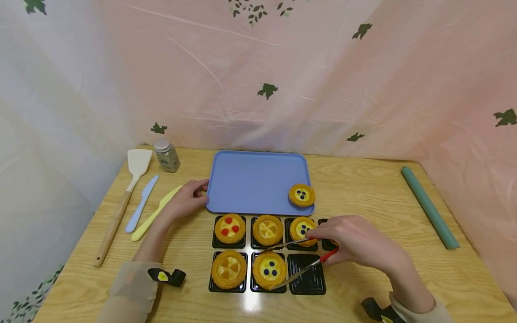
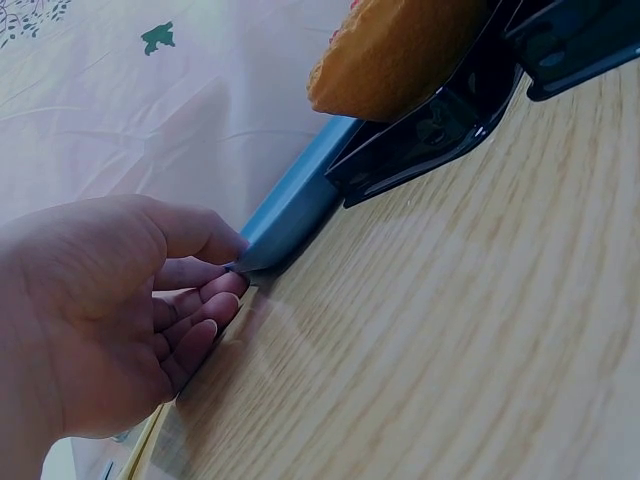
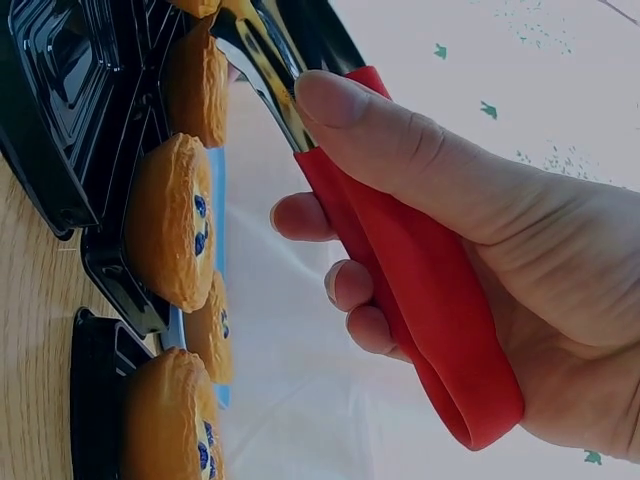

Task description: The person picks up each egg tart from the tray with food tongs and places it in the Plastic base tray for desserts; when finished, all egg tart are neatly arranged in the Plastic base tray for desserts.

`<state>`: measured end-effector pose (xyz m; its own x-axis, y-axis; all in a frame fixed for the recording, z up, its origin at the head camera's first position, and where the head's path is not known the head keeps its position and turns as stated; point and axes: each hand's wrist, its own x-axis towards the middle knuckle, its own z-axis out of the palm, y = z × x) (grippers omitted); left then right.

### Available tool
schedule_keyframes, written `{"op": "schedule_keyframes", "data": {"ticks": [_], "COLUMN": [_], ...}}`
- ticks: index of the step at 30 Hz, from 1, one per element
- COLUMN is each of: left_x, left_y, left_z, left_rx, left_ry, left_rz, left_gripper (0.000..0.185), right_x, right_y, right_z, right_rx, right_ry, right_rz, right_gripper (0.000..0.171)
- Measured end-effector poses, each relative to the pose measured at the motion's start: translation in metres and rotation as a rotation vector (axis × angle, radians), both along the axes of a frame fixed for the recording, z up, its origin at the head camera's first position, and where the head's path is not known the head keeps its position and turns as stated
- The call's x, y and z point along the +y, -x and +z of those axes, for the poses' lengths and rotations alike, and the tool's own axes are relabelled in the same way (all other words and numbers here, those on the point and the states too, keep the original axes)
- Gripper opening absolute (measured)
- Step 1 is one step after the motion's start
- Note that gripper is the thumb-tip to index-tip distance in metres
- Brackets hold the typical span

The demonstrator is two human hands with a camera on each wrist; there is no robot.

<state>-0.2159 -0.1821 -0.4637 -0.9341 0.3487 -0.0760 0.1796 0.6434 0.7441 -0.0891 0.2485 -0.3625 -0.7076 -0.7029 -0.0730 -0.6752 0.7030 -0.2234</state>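
Note:
My right hand (image 1: 355,240) holds a pair of metal tongs (image 1: 300,272) by their red handles, with the arms spread. Their tips lie on either side of a blueberry egg tart (image 1: 269,270) in the near row; whether they touch it I cannot tell. At the left edge of a blue tray (image 1: 250,179), the thumb and fingers of my left hand (image 1: 187,199) pinch the rim. One blueberry tart (image 1: 302,195) sits in the tray's near right corner. A black plastic holder (image 1: 307,282) right of the tongs' tart holds nothing.
Other tarts in black holders include a raspberry one (image 1: 230,229) and orange-topped ones (image 1: 228,269). To the left lie a spatula (image 1: 121,206), a blue knife (image 1: 142,204), a yellow knife (image 1: 155,213) and a spice jar (image 1: 167,157). A green rod (image 1: 430,207) lies far right.

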Motion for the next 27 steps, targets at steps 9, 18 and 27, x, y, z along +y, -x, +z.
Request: {"op": "schedule_keyframes", "data": {"ticks": [9,18,27], "left_x": [0.0004,0.0006,0.0006], "left_y": [-0.0008,-0.0008,-0.0007], "left_z": [0.0006,0.0004,-0.0001], "left_rx": [-0.009,-0.015,-0.016], "left_ry": [-0.005,-0.005,-0.004], "left_rz": [0.002,0.007,0.011], "left_gripper": [0.063,0.063,0.063], "right_x": [0.0001,-0.0001,0.0001], "right_y": [0.0003,0.0006,0.0016], "right_z": [-0.0011,-0.0013,-0.0034], "right_rx": [0.018,0.020,0.022], "right_ry": [-0.001,0.002,-0.005], "right_rz": [0.001,0.016,0.016], "right_gripper": [0.061,0.059,0.059]}}
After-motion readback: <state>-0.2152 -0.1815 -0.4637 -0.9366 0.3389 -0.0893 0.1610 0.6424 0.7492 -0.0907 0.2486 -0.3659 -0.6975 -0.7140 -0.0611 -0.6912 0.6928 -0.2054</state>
